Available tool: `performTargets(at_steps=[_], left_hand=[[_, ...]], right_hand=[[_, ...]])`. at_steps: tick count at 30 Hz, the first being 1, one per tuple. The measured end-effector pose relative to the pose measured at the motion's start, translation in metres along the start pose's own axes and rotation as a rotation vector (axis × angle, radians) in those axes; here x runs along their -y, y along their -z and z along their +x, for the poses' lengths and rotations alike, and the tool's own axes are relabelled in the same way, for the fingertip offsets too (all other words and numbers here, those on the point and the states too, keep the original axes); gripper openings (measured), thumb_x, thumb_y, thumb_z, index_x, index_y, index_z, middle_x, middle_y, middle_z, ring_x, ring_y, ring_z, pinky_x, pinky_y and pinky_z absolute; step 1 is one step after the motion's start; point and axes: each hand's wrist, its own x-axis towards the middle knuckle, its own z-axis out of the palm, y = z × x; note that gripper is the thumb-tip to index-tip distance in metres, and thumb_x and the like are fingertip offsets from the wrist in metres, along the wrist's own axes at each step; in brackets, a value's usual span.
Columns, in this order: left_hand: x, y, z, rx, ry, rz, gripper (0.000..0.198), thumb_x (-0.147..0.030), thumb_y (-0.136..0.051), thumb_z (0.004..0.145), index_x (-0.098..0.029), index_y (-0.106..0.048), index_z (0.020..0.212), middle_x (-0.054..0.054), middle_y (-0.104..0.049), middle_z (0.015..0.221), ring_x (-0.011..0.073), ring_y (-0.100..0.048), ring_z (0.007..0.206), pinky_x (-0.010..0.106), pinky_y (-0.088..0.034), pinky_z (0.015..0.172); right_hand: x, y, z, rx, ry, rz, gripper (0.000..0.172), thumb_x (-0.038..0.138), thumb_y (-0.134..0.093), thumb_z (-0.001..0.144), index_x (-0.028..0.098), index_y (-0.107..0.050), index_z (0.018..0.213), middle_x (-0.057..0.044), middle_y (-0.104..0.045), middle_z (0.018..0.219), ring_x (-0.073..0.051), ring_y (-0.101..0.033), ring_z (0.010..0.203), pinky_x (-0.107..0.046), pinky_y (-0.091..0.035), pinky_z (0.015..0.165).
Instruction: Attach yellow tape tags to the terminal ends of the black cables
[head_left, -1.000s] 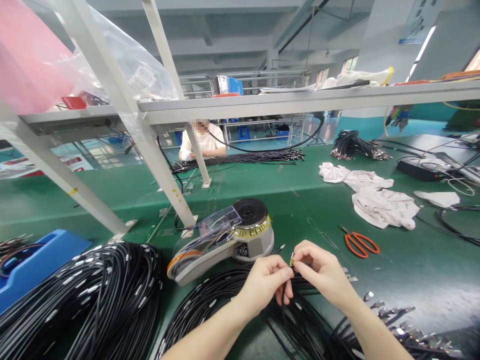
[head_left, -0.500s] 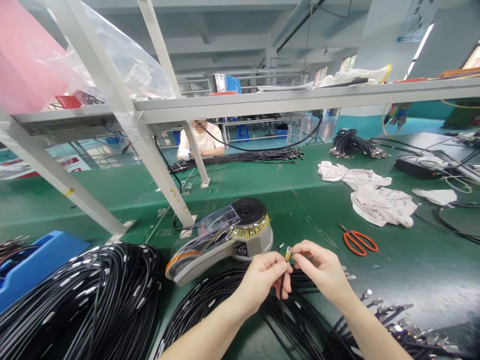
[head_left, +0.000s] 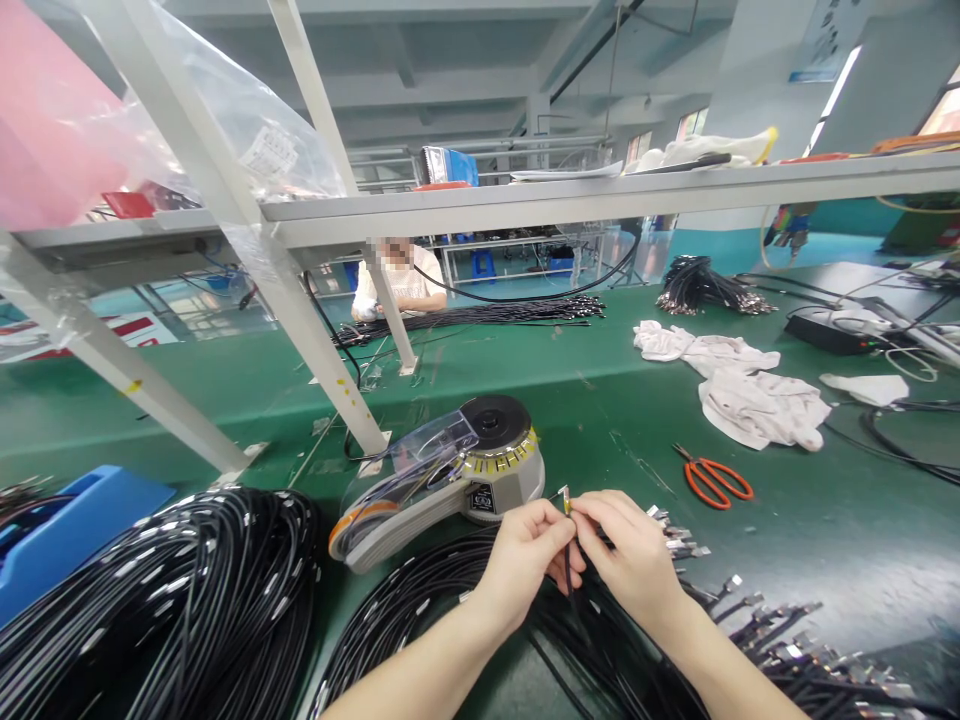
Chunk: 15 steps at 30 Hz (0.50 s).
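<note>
A black cable (head_left: 568, 580) hangs from my left hand (head_left: 525, 560), whose thumb and fingers pinch it just below its end. At its tip is a small metal connector (head_left: 565, 495) with a yellow piece, probably tape, around or against it. My right hand (head_left: 630, 550) is closed at the base of that connector, its thumb and fingertips pressed to the yellow piece. Just behind the left hand stands a round grey tape dispenser (head_left: 442, 500) with yellow tape pieces along its rim. More black cables (head_left: 427, 580) lie beneath both hands.
A thick coil of black cables (head_left: 247, 600) and a blue bin (head_left: 90, 530) are at left. Orange-handled scissors (head_left: 716, 482) and white gloves (head_left: 761, 408) lie at right. Cable ends with metal connectors (head_left: 795, 650) spread front right. A shelf (head_left: 525, 205) spans above; a co-worker (head_left: 397, 285) sits beyond.
My right hand has moved left and closed in on the connector's base, its fingers now against the yellow piece. The connector has shifted slightly left and up; my left hand keeps its grip.
</note>
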Motion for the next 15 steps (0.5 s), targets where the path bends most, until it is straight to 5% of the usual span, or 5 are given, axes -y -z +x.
performTargets(at_steps=[6, 10, 15], left_hand=[[-0.001, 0.001, 0.001, -0.025, 0.024, -0.032, 0.022, -0.033, -0.060, 0.074, -0.014, -0.051, 0.068, 0.002, -0.060, 0.054, 0.0110, -0.053, 0.042, 0.021, -0.040, 0.041], [-0.009, 0.008, 0.004, -0.065, 0.015, -0.097, 0.021, -0.033, -0.056, 0.077, -0.013, -0.054, 0.072, 0.002, -0.059, 0.058, 0.0089, -0.052, 0.050, 0.021, -0.042, 0.051], [-0.020, 0.017, 0.007, -0.010, -0.004, -0.079, 0.018, -0.028, -0.059, 0.075, -0.010, -0.057, 0.073, 0.004, -0.061, 0.061, 0.0028, -0.034, 0.043, 0.014, -0.024, 0.038]], right_hand=[[-0.024, 0.018, 0.009, 0.157, -0.080, -0.197, 0.017, 0.020, -0.046, 0.085, 0.018, -0.063, 0.082, -0.005, -0.068, 0.079, -0.018, -0.061, 0.076, -0.030, -0.046, 0.075], [-0.099, 0.065, 0.015, 0.395, -0.526, -0.660, 0.020, 0.019, -0.049, 0.079, 0.018, -0.064, 0.093, -0.008, -0.068, 0.089, -0.023, -0.063, 0.083, -0.031, -0.045, 0.071], [-0.181, 0.104, -0.012, 0.408, -0.628, -0.717, 0.013, 0.004, -0.056, 0.060, 0.014, -0.064, 0.064, -0.010, -0.061, 0.049, -0.023, -0.057, 0.042, -0.028, -0.036, 0.043]])
